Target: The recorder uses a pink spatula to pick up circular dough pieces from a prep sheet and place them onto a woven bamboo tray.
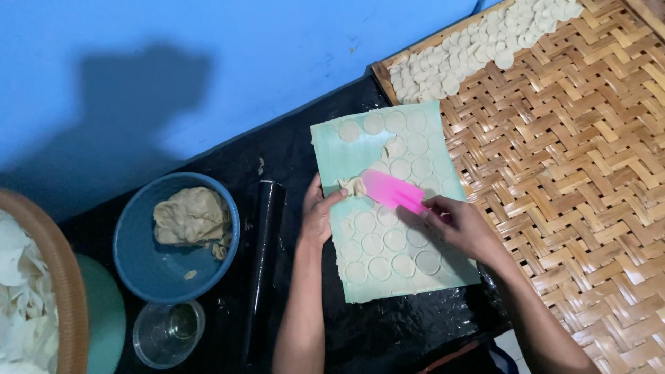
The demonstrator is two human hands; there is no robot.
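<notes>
On green sheet (332, 156), pink scraper (392, 191) in right hand (460, 225) grip, left hand (317, 211) beside dough scrap (354, 185)

A black-covered table (291, 149) carries everything — a pale green sheet (332, 156) at its centre, a black rolling pin (263, 263) just at nine o'clock of it, a blue bowl (131, 242) and clear cup (149, 343) farther that way — a woven bamboo tray (589, 159) at three o'clock.
</notes>
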